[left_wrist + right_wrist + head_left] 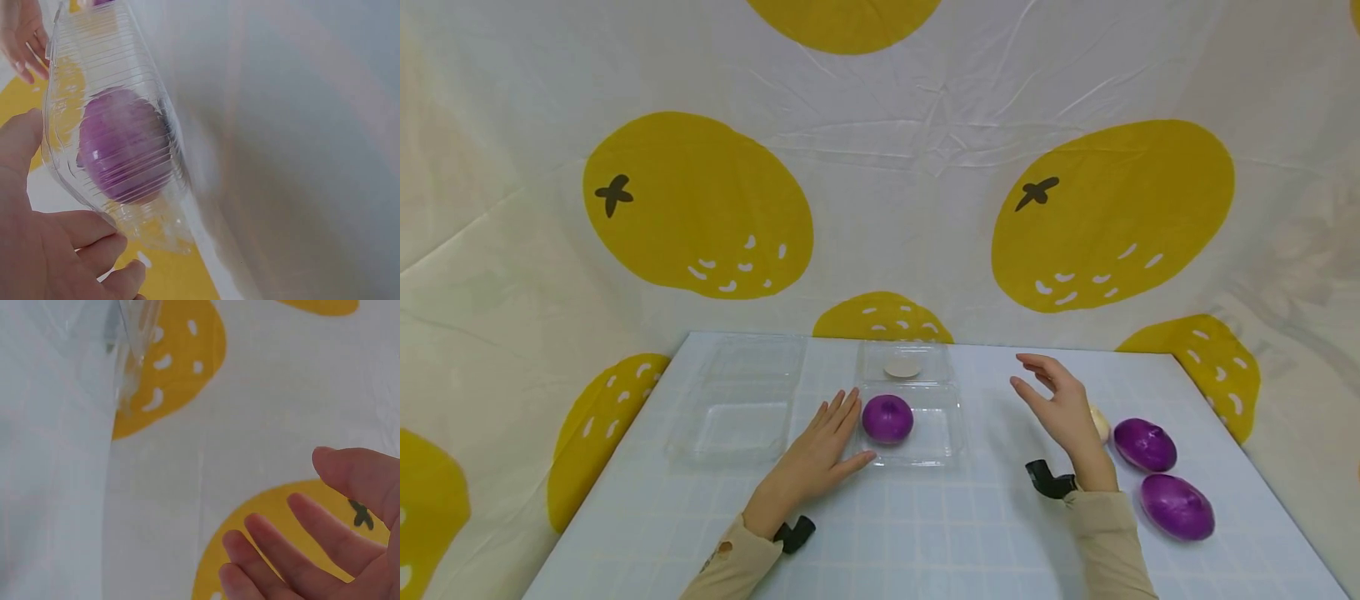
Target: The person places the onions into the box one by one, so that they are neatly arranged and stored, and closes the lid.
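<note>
A purple onion (888, 419) sits in the left part of a clear plastic container (938, 433) whose lid stands open behind it. My left hand (817, 457), fingers extended, touches the container's left side; in the left wrist view the onion (125, 147) shows through the ribbed clear wall, with the left hand (59, 250) at its edge. My right hand (1064, 415) is raised to the right of the container, holding nothing. In the right wrist view the right hand (312, 550) has its fingers spread and slightly bent.
Another clear container (741, 429) lies open at the left. At the right are two purple onions (1145, 445) (1177, 507) and a pale round item (1100, 423), partly hidden behind my right hand. A white oval (902, 367) shows at the lid. A fruit-patterned cloth hangs behind the table.
</note>
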Demonstrator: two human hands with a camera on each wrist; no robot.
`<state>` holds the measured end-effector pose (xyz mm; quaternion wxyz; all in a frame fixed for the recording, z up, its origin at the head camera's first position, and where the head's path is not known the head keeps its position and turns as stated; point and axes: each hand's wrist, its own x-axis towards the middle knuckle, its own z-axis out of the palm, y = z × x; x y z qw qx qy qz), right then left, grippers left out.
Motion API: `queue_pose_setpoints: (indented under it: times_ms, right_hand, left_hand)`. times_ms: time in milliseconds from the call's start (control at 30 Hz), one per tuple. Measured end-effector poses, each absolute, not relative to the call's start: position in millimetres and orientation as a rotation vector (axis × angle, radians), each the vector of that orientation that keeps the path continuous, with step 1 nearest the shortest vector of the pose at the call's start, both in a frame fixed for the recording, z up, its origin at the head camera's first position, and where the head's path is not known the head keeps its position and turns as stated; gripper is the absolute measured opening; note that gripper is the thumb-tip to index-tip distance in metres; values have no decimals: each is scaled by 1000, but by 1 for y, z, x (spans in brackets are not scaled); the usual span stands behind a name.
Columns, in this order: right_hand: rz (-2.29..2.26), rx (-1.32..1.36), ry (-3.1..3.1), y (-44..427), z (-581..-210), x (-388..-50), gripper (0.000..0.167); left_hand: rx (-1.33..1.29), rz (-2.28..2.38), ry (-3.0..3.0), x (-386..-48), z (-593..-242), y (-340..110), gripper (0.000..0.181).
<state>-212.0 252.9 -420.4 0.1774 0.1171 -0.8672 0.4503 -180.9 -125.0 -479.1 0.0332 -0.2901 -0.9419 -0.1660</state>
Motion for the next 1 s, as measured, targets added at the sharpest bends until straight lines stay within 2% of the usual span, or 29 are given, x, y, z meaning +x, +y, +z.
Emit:
queue_pose_setpoints:
  times_ms: [533,800,1000]
  right_hand:
    - [1083,25,-2658,309,-415,-204,51]
    - [1051,-200,-2891,332,-417,-200,81]
    - [1037,-195,-2968,344,-421,-199,87]
  left_hand:
    - [-889,-534,-2896,-181,-478,-124,86]
    - [-897,-547,-2902,-180,-476,-124,86]
    - [-894,-559,-2897,-180,-475,-124,85]
